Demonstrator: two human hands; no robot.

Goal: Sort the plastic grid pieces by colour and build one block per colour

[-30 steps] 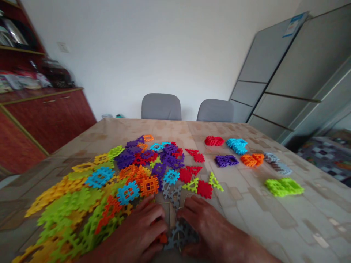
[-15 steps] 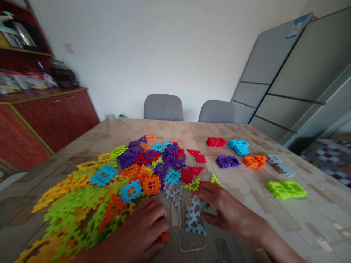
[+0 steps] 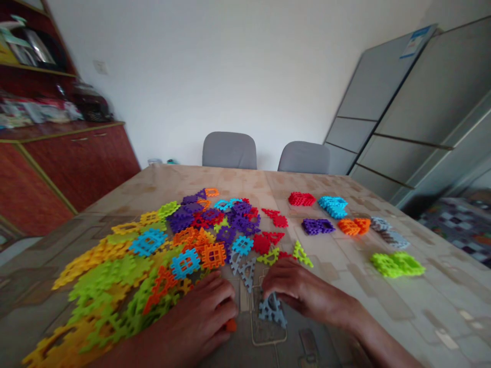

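My left hand (image 3: 213,312) rests by the near edge of the pile, its fingers curled around an orange plastic building piece (image 3: 230,325), of which only a small corner shows. On the right, my right hand (image 3: 287,281) bends over a grey triangular building piece (image 3: 272,311) lying on the table, with the fingertips closed at its upper end. The fingers hide that end and anything else under them. Further grey triangles (image 3: 247,273) lie between the two hands. Just beyond the right hand are a lime green triangle (image 3: 302,254) and several red pieces (image 3: 262,244).
A mixed pile of toothed pieces (image 3: 126,268), yellow, green, purple, blue and orange, spreads over the left side. On the right stand sorted stacks: red (image 3: 302,199), blue (image 3: 333,206), purple (image 3: 318,226), orange (image 3: 354,226), grey (image 3: 389,232) and lime green (image 3: 398,264). Two chairs (image 3: 229,150) stand behind the table.
My right hand has shifted a little left and closed in over the grey pieces. Two overlapping grey outlines now show as one triangle. My left hand stays nearly still, holding the orange piece.
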